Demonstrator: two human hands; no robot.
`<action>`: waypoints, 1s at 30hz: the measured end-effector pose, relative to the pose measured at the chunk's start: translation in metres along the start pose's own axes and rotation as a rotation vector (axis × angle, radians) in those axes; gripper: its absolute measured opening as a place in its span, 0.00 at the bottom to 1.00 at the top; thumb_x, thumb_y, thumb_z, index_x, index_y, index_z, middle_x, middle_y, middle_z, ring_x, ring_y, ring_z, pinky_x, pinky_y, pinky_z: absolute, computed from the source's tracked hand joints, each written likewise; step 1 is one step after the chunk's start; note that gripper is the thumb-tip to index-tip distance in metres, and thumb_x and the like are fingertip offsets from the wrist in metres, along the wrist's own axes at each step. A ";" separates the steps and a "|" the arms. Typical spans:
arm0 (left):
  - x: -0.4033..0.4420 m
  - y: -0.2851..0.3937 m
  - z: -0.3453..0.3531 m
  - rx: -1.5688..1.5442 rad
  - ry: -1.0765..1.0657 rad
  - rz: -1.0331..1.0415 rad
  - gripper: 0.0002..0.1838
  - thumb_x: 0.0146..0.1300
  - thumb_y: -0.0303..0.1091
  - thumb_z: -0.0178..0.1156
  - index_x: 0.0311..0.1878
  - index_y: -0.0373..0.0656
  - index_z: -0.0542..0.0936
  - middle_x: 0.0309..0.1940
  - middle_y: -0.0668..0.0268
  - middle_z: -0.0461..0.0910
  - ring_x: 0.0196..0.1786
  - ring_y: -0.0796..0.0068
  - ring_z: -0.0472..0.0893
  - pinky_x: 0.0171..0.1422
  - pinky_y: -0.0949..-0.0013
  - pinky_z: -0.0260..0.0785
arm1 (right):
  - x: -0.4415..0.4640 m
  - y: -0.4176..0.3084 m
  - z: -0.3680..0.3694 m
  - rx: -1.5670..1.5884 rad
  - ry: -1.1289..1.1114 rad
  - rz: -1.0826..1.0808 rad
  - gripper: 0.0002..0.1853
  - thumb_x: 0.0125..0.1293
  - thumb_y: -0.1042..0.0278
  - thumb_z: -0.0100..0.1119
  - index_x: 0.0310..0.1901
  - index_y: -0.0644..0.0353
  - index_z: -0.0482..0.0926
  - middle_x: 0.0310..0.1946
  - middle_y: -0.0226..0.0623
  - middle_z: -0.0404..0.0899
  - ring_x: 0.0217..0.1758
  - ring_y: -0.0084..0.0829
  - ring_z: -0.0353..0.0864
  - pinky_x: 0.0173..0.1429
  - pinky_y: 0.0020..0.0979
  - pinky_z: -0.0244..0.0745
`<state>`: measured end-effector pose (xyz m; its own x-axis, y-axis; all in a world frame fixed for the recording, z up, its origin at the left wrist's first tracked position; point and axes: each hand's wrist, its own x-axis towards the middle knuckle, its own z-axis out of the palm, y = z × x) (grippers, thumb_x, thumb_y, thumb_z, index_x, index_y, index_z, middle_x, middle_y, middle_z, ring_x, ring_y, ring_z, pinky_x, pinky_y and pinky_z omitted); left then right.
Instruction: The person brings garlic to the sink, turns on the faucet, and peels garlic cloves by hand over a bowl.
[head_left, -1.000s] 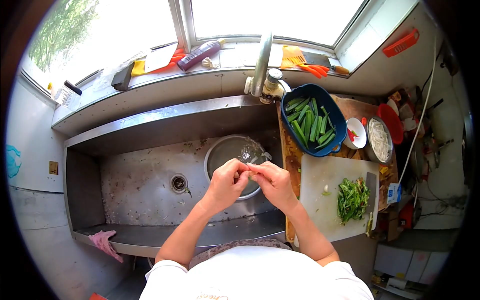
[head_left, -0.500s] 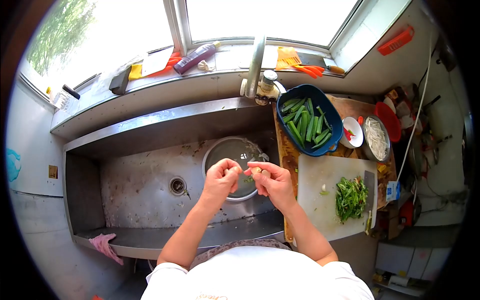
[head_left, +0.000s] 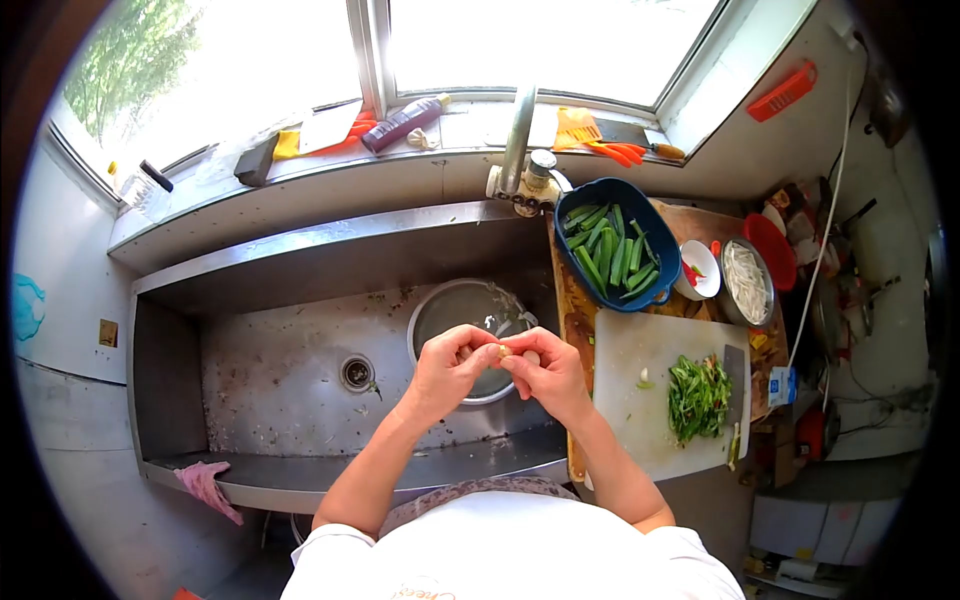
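Note:
My left hand [head_left: 447,370] and my right hand [head_left: 553,380] meet over the sink, fingertips pinched together. Between them is a small pale garlic clove [head_left: 504,351], mostly covered by the fingers. Another pale piece, seemingly a clove, shows within the curled fingers of the right hand. Below the hands sits a round metal basin [head_left: 484,400] with water and light scraps in it. To the right lies a white cutting board [head_left: 625,420], bearing chopped green peppers or greens [head_left: 698,400], a small white clove [head_left: 645,375] and a knife [head_left: 735,385].
A blue basket [head_left: 663,294] of okra [head_left: 612,250], a white bowl [head_left: 705,262] with red pieces and a metal bowl [head_left: 748,280] of pale strips stand behind the board. The faucet [head_left: 518,140] rises at the sink's back. The sink [head_left: 290,390] has a drain [head_left: 357,373].
My hands have come together; the left fingertips now touch the clove at the right fingertips. Before, a small gap separated them. The view has shifted slightly.

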<state>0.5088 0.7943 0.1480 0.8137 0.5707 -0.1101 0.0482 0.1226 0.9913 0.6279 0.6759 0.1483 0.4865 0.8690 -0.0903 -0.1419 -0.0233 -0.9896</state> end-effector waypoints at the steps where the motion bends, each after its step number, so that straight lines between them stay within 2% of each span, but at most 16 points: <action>1: -0.001 -0.004 0.000 0.016 -0.005 0.020 0.04 0.62 0.26 0.59 0.37 0.36 0.78 0.20 0.77 0.71 0.22 0.91 0.64 0.23 0.82 0.55 | -0.002 0.001 0.000 -0.022 -0.011 -0.017 0.06 0.61 0.78 0.59 0.40 0.66 0.76 0.21 0.28 0.75 0.17 0.13 0.67 0.19 0.17 0.61; 3: -0.004 -0.005 0.002 0.096 0.008 0.068 0.03 0.61 0.25 0.59 0.37 0.36 0.78 0.20 0.77 0.70 0.22 0.91 0.64 0.23 0.82 0.55 | -0.008 0.002 -0.002 -0.067 -0.031 -0.051 0.05 0.63 0.77 0.59 0.40 0.66 0.76 0.23 0.30 0.78 0.17 0.14 0.69 0.19 0.16 0.62; 6: -0.009 -0.001 0.010 0.259 0.078 0.181 0.02 0.60 0.24 0.58 0.34 0.36 0.77 0.19 0.77 0.69 0.22 0.91 0.63 0.23 0.82 0.55 | -0.013 0.002 0.001 -0.084 0.005 -0.040 0.06 0.62 0.76 0.60 0.40 0.65 0.77 0.18 0.25 0.72 0.16 0.12 0.66 0.19 0.18 0.60; 8: -0.012 -0.001 0.018 0.331 0.149 0.290 0.02 0.59 0.24 0.58 0.32 0.36 0.76 0.19 0.77 0.69 0.22 0.91 0.62 0.23 0.82 0.55 | -0.017 -0.002 0.004 -0.066 0.034 -0.017 0.07 0.63 0.75 0.59 0.42 0.64 0.77 0.20 0.26 0.73 0.16 0.13 0.67 0.18 0.18 0.60; 11: -0.014 -0.005 0.020 0.245 0.097 0.237 0.03 0.61 0.24 0.56 0.31 0.36 0.74 0.19 0.77 0.68 0.20 0.90 0.62 0.22 0.81 0.54 | -0.023 -0.011 0.004 0.031 0.033 0.032 0.07 0.64 0.74 0.58 0.43 0.64 0.76 0.23 0.27 0.75 0.16 0.13 0.67 0.18 0.17 0.59; 14: -0.016 0.001 0.023 -0.159 0.031 -0.057 0.03 0.63 0.25 0.53 0.34 0.37 0.74 0.18 0.76 0.67 0.18 0.90 0.62 0.20 0.81 0.53 | -0.025 -0.006 0.000 0.159 0.025 0.045 0.07 0.66 0.73 0.56 0.44 0.64 0.76 0.25 0.29 0.77 0.16 0.13 0.67 0.17 0.17 0.57; 17: -0.016 0.002 0.022 -0.238 0.039 -0.108 0.04 0.64 0.27 0.54 0.33 0.38 0.74 0.17 0.77 0.67 0.18 0.89 0.65 0.21 0.82 0.57 | -0.024 0.003 -0.004 0.357 0.049 0.021 0.08 0.66 0.72 0.55 0.44 0.65 0.76 0.27 0.32 0.78 0.15 0.14 0.66 0.17 0.17 0.56; 21: -0.012 -0.011 0.012 -0.331 0.110 -0.112 0.06 0.63 0.28 0.56 0.31 0.39 0.73 0.16 0.78 0.65 0.19 0.89 0.64 0.20 0.81 0.53 | -0.022 -0.003 -0.008 0.564 0.078 0.042 0.09 0.66 0.73 0.55 0.45 0.65 0.77 0.29 0.38 0.80 0.15 0.15 0.65 0.17 0.17 0.56; 24: -0.006 -0.014 0.007 0.158 0.167 -0.049 0.08 0.63 0.29 0.57 0.27 0.40 0.73 0.16 0.79 0.65 0.19 0.89 0.61 0.21 0.80 0.52 | -0.022 0.000 -0.013 0.592 -0.012 0.087 0.10 0.65 0.73 0.56 0.47 0.64 0.76 0.30 0.41 0.80 0.14 0.17 0.65 0.17 0.17 0.57; 27: -0.006 -0.011 0.009 0.128 0.135 0.071 0.05 0.62 0.31 0.60 0.34 0.40 0.78 0.19 0.78 0.67 0.22 0.91 0.61 0.24 0.81 0.53 | -0.021 0.004 -0.011 0.546 -0.045 0.064 0.12 0.65 0.72 0.57 0.49 0.63 0.75 0.31 0.41 0.81 0.13 0.17 0.65 0.17 0.18 0.57; 30: -0.005 -0.011 0.005 0.068 0.056 0.148 0.06 0.62 0.32 0.61 0.41 0.42 0.81 0.21 0.76 0.72 0.23 0.91 0.64 0.25 0.82 0.55 | -0.018 0.014 -0.016 0.481 -0.058 0.111 0.17 0.64 0.70 0.59 0.54 0.62 0.73 0.31 0.43 0.81 0.13 0.17 0.65 0.16 0.18 0.57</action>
<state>0.5071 0.7864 0.1377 0.7814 0.6230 0.0356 -0.0293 -0.0204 0.9994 0.6312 0.6519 0.1341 0.3994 0.9005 -0.1719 -0.5786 0.1022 -0.8092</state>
